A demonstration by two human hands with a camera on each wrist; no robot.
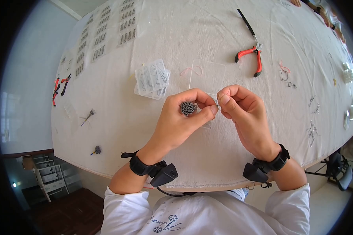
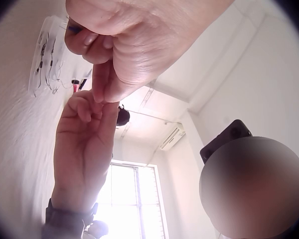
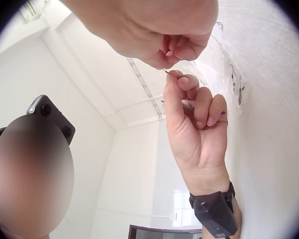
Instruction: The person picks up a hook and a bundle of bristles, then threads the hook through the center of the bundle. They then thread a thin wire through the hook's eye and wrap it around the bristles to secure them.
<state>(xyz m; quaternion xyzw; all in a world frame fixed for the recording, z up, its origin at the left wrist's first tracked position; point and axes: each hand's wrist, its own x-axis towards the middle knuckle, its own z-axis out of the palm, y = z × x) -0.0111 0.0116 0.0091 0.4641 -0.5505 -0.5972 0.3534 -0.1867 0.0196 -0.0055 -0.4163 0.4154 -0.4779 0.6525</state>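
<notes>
My left hand (image 1: 175, 119) curls round a tight bundle of thin stems with round grey ends (image 1: 188, 108), which face up toward the head camera. A blue tip sticks out by its curled fingers in the right wrist view. Left thumb and index finger also meet at the tips. Opposite them, my right hand (image 1: 247, 113) pinches with thumb and index finger. A fine thread-like piece (image 3: 166, 72) spans the small gap between both hands' fingertips; I cannot tell exactly what it is. Under the hands lies a clear plastic box (image 1: 208, 72), partly hidden.
Stacked clear cases of wire rigs (image 1: 152, 78) lie left of the box. Red-handled pliers (image 1: 259, 58) and a black-handled tool (image 1: 246, 23) lie beyond, right. Small bundles (image 1: 97, 150), more pliers (image 1: 65, 84), packed strips (image 1: 128, 35) and loose rigs (image 1: 312, 133) are spread over the white cloth.
</notes>
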